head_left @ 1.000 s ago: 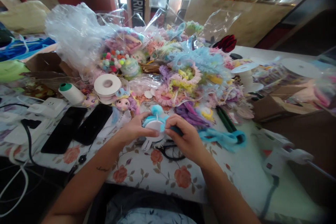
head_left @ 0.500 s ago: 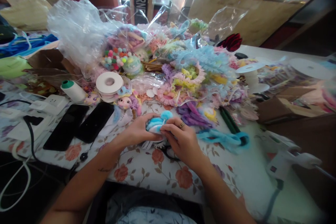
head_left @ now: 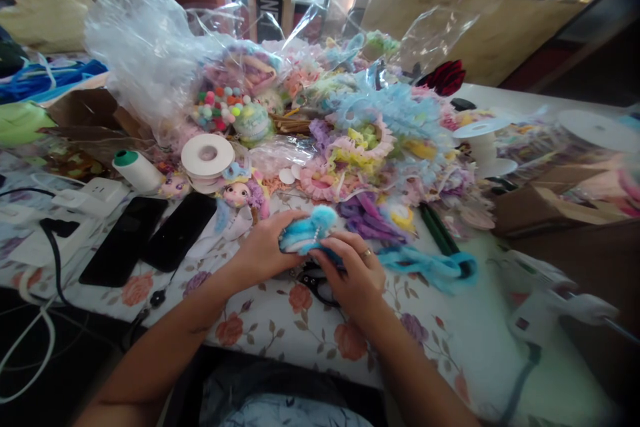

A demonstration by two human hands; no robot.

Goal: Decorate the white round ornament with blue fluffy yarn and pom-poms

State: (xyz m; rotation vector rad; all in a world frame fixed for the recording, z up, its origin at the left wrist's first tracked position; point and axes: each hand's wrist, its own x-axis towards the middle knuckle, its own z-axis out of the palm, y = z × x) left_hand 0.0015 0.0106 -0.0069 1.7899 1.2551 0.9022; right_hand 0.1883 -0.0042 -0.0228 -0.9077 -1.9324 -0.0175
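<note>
Between my hands is a small fuzzy blue-and-white craft piece (head_left: 301, 235) with a fluffy blue pom-pom (head_left: 323, 216) on its top and a thin strand of white beads across its side. My left hand (head_left: 267, 243) wraps its left side, fingers behind and thumb below. With thumb and fingertips my right hand (head_left: 354, 270) grips its right edge; a ring shows on one finger. Black-handled scissors (head_left: 319, 283) lie on the flowered tablecloth (head_left: 260, 327) just under the hands, partly hidden. To the right lies a blue fuzzy strip (head_left: 430, 267).
Two black phones (head_left: 123, 240) lie at left near white chargers and cables. A ribbon spool (head_left: 207, 157), a thread cone (head_left: 137, 170) and a doll-face piece (head_left: 240, 195) stand behind them. Pastel lace trims (head_left: 390, 113) heap at the back. A glue gun (head_left: 555, 300) is at right.
My right hand has shifted slightly right and down, its fingers turning around the craft piece's edge. The piece has tilted, showing more of its blue side and the beads.
</note>
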